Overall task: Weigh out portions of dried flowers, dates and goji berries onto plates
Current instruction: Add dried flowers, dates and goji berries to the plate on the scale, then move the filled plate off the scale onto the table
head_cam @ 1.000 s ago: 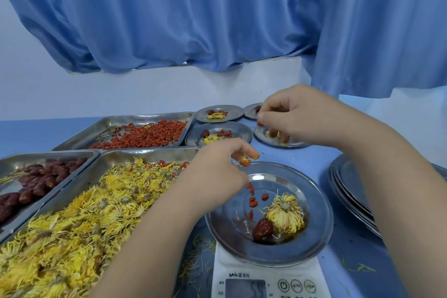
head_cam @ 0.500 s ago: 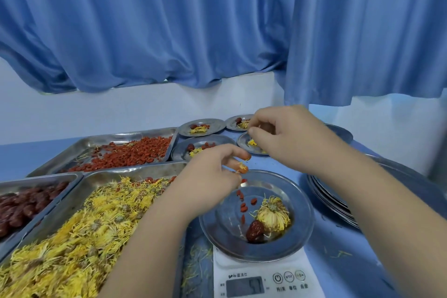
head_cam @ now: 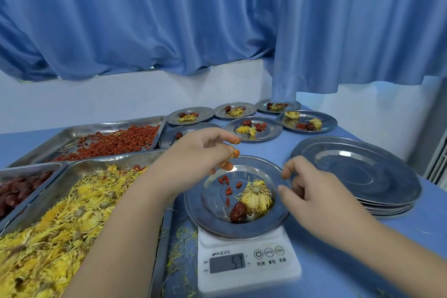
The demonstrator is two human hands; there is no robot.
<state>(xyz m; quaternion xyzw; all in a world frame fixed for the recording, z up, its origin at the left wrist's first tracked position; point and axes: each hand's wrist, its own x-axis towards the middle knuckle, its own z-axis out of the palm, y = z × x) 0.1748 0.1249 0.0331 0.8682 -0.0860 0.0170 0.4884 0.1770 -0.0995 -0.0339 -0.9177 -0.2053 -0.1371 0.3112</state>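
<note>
Closest to me, a small white scale point(head_cam: 249, 259) sits on the blue tabletop point(head_cam: 338, 266), its display lit; the reading looks like 5.1, though I would not swear to it. A steel plate point(head_cam: 205, 215) rests on the scale, so whatever is added registers at once. On the plate lie one dried flower point(head_cam: 257, 195), one date point(head_cam: 238, 211) touching the flower, and a few goji berries point(head_cam: 228, 186) scattered just beside them.

The right hand point(head_cam: 312, 189) waits at the plate's right rim with its fingers loosely curled and nothing visible in them. I cannot tell whether the thumb touches the metal. My guess is that it is ready to steady or lift the plate.

The left hand point(head_cam: 200, 152) hovers over the far-left rim, above the fallen berries, fingers bunched round what look like more goji berries. It seems to be feeding them in a few at a time until the weight is right.

To the left, within easy reach, sits the flower tray point(head_cam: 96, 163), with the date tray point(head_cam: 36, 167) beside it and the berry tray point(head_cam: 104, 126) beyond. A stack of empty plates point(head_cam: 358, 174) waits on the right.

Farther back, the filled plates point(head_cam: 273, 138) stand in rows, well apart from both hands, each already carrying all three ingredients. Behind them hangs a blue curtain point(head_cam: 169, 19).
</note>
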